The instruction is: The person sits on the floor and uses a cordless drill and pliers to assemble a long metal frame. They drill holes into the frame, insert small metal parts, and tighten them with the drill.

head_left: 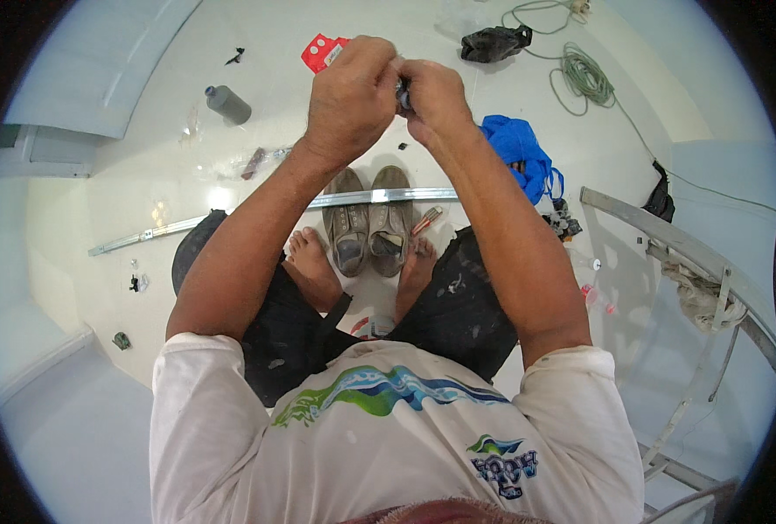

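Both arms reach forward, and the hands meet at the top middle. My left hand [350,100] is closed, its fingers curled in and mostly hidden from me. My right hand [439,98] is closed beside it, thumb side toward the left hand. Between them shows a small dark and silvery piece [404,94], too covered to name. A red card with white round spots [318,54] shows just beyond the left hand; whether the fingers touch it I cannot tell. Below the hands, a long metal rail [432,195] lies across a pair of worn grey-brown shoes [347,218].
A grey bottle [228,105] is at the left. To the right are a blue bag [519,153], a black bag [495,44], a coiled green cable [585,77] and a metal ladder [659,229]. A screwdriver-like tool [426,220] lies beside the right shoe. My bare feet flank the shoes.
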`<state>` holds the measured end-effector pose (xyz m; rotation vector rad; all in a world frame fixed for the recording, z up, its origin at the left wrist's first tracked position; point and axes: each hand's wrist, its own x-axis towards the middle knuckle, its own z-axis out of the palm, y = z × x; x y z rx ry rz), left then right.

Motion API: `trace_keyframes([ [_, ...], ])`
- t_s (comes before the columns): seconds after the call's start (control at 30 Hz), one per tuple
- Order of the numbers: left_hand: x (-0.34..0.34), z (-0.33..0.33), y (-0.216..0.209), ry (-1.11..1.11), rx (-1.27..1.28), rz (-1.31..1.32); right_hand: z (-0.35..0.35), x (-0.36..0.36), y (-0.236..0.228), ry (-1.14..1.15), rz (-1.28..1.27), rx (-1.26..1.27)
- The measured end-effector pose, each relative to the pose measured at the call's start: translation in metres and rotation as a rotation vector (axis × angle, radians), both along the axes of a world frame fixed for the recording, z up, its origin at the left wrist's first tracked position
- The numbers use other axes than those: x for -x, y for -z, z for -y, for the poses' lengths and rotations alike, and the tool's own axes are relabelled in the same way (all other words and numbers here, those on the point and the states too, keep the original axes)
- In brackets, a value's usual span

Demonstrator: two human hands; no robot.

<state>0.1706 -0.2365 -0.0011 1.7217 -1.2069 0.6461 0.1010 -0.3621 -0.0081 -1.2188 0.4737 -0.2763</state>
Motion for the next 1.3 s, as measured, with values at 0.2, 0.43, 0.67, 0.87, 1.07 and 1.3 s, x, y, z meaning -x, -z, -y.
trace_keyframes([
  [0.2,-0.019,0.001,0.012,0.132,0.341,-1.297,-0.018,-0.003,-0.009,0.185,0.143,0.202],
  [0.43,-0.036,0.000,0.017,0.179,0.621,-1.613,-0.033,0.007,-0.001,0.087,0.500,1.111],
  [0.67,-0.066,-0.013,0.047,0.127,0.726,-1.747,-0.057,0.014,0.013,-0.121,0.681,1.397],
  [0.87,-0.085,-0.009,0.072,0.145,0.393,-1.545,-0.041,0.003,0.054,-0.238,0.054,1.124],
  [1.07,-0.070,0.028,0.168,0.129,0.018,-1.627,0.075,-0.052,0.187,-0.435,-0.591,0.828],
  [1.3,-0.074,0.027,0.266,-0.210,-0.552,-1.097,0.029,-0.063,0.266,0.070,-0.443,-0.499],
])
